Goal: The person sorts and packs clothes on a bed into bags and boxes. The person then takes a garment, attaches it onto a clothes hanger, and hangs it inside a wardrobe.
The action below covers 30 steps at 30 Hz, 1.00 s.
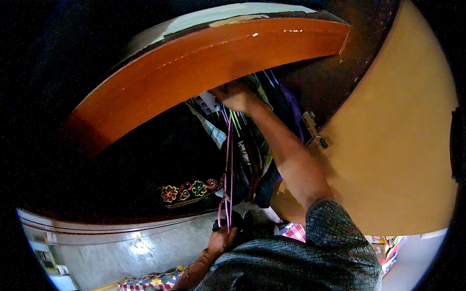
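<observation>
At the bottom centre, my left hand (pixel 223 240) is closed around the lower ends of thin pink loops (pixel 229 169). These loops look like plastic hangers seen edge-on, though I cannot be sure. They stretch up to a tight row of hanging clothes (pixel 247 155), where green and blue hanger edges also show. My right hand (pixel 237 98) reaches up into the shade just below an orange-brown wooden panel (pixel 213 53), above the clothes. Its fingers are partly lost in the dark, so their grip cannot be made out.
A tan cupboard door (pixel 393 145) with a metal latch (pixel 316 132) stands at the right. Dark cloth with embroidered flowers (pixel 184 191) hangs at the left. Beneath lie a shiny grey floor (pixel 141 247) and a flowered cloth (pixel 153 280).
</observation>
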### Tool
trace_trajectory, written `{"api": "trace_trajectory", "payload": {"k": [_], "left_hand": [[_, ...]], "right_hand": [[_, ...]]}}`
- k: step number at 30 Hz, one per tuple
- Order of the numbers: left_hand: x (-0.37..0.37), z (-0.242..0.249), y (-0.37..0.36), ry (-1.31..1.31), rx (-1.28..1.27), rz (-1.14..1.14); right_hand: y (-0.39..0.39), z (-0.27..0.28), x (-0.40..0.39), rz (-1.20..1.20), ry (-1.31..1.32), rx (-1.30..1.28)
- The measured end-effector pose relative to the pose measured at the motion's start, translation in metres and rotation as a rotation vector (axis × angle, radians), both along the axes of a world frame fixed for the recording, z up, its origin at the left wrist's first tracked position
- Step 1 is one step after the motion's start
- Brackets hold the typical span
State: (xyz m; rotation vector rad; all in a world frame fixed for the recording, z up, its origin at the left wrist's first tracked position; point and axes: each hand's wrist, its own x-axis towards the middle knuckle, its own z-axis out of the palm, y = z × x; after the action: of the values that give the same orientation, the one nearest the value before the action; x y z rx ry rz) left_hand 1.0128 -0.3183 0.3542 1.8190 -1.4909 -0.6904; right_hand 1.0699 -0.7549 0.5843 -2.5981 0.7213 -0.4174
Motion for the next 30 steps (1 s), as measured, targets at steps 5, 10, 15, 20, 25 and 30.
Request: {"api": "trace_trajectory", "payload": {"k": [5,10,15,20,25,30], "left_hand": [[0.007,-0.011,0.018,-0.134,0.095,-0.151],[0.01,-0.015,0.036,-0.045,0.26,-0.172],[0.01,-0.123,0.082,-0.049,-0.002,-0.26],[0.029,-0.132,0.084,-0.296,-0.18,-0.533],[0.049,-0.098,0.059,-0.466,-0.051,-0.71],[0.07,-0.026,0.066,-0.07,-0.024,-0.666]], "right_hand": [[0.033,-0.027,-0.011,-0.323,-0.453,0.016],[0.111,-0.052,-0.067,-0.266,-0.96,0.131],[0.193,-0.119,-0.133,-0.223,-0.866,0.303],[0.256,-0.121,-0.151,0.016,-0.577,1.463],[0.326,-0.121,-0.152,0.025,-0.614,1.344],[0.394,-0.107,-0.15,-0.239,-0.983,1.19]]}}
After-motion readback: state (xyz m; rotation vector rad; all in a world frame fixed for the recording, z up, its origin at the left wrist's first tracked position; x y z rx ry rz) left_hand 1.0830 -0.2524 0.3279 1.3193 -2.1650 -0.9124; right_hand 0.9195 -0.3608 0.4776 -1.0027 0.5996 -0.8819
